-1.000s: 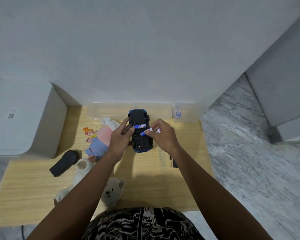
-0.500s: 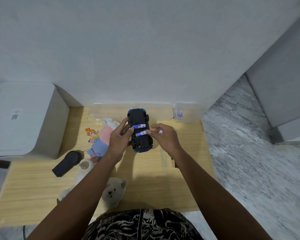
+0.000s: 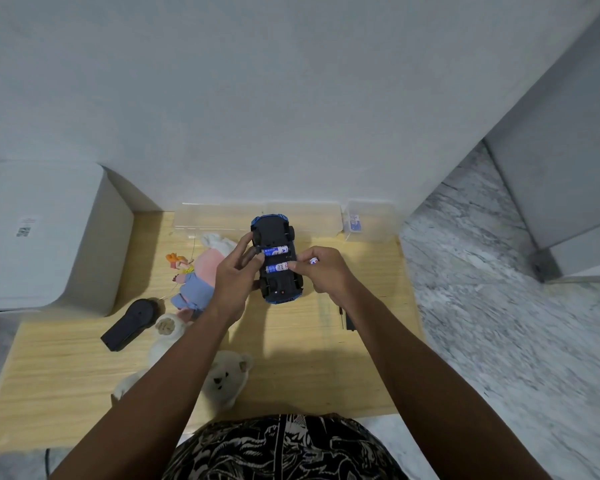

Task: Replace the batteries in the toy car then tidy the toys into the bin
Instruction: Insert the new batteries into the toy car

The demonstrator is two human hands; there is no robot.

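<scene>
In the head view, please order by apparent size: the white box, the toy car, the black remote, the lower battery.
1. white box
2. toy car, which is held up nearer the camera
3. black remote, looking almost alike
4. lower battery

Upturned toy car [image 3: 276,259] between hands

Soft, even indoor light is falling from above, leaving the scene moderately bright. The arms are casting dark shadows on the wooden table [image 3: 326,368] at lower centre. Wide-angle distortion is bending the wall [image 3: 291,98] and floor [image 3: 499,306] lines toward the edges, and fine detail is looking slightly soft throughout.
</scene>
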